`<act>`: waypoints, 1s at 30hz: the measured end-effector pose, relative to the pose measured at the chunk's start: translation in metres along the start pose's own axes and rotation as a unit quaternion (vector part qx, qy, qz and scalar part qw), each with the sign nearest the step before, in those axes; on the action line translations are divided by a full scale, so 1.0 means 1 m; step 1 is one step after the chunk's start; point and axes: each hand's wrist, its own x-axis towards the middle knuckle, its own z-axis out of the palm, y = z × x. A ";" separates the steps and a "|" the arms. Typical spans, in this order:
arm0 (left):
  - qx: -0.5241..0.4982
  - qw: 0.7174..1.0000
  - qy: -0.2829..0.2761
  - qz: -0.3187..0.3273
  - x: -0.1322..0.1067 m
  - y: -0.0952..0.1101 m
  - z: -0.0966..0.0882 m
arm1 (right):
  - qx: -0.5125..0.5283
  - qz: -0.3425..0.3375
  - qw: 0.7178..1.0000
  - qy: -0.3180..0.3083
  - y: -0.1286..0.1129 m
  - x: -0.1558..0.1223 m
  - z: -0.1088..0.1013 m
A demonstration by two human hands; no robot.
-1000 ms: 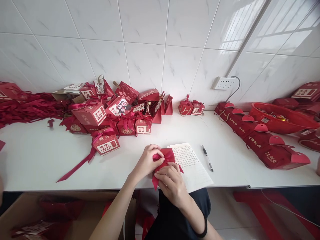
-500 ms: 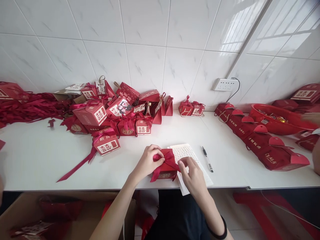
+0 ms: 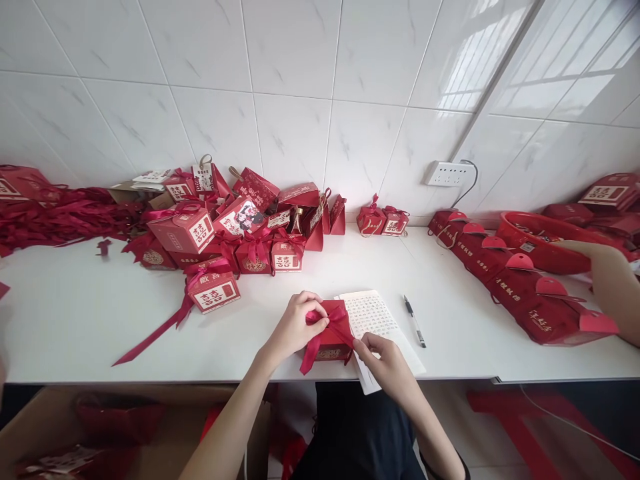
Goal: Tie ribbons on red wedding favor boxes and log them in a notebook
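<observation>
A small red gift box sits at the table's front edge, with a crimson ribbon tied in a bow across its top. My left hand pinches the bow near its knot. Lower and to the right, my right hand holds a ribbon end between thumb and forefinger at the box's right side. Beneath that hand and beside the box lies paper with handwritten characters. A black-capped pen rests to the right of the paper.
Finished-looking red boxes are heaped at the back left, beside a pile of ribbons. On the right stand a row of red boxes and a red basin, where another person's arm reaches. An open carton is below the table.
My right hand has moved slightly down with the ribbon end, while my left stays on the bow. The other person's arm has come further in, over the basin's edge.
</observation>
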 end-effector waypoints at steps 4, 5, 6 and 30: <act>-0.011 1.000 -0.002 -0.001 0.000 -0.001 0.001 | -0.026 0.007 0.999 -0.017 -0.003 -0.004 -0.004; -0.012 1.000 -0.004 -0.002 0.000 -0.001 0.001 | -0.035 0.011 0.999 -0.025 -0.004 -0.005 -0.006; -0.012 1.000 -0.006 -0.004 0.000 -0.001 0.001 | -0.044 0.014 0.998 -0.033 -0.004 -0.006 -0.007; 0.079 0.968 0.132 -0.199 -0.007 0.007 -0.004 | -0.073 -0.021 0.994 0.081 -0.014 0.053 0.007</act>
